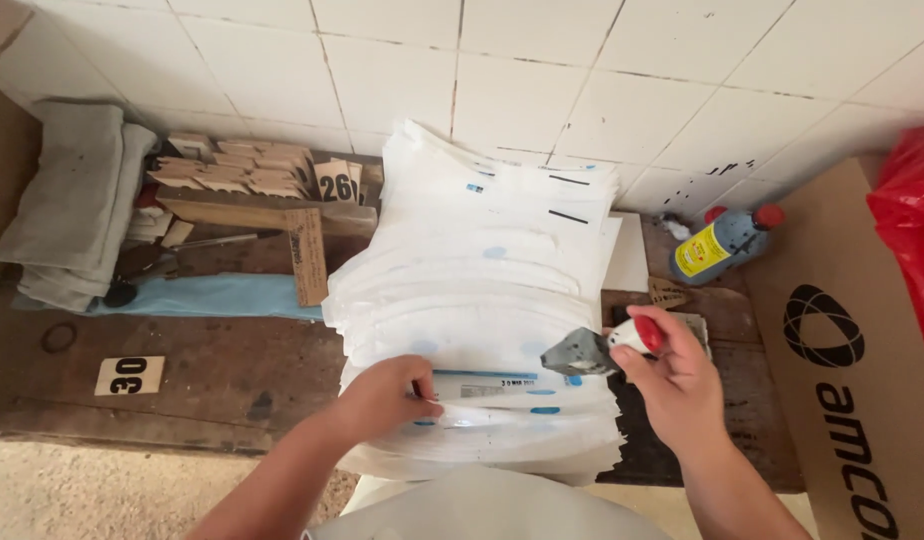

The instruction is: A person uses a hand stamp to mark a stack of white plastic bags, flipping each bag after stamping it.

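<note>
Nearest us, our left hand [387,398] presses fingers closed on the fanned stack of white paper bags [487,300] on the dark wooden bench [212,365], steadying it, while our right hand [672,375] grips a red-knobbed grey stamp [597,350] over the top bag.

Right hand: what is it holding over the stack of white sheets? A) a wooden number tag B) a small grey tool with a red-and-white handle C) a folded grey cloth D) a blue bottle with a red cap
B: the right hand grips a small grey tool by its red-and-white handle above the stack of white sheets.
</note>
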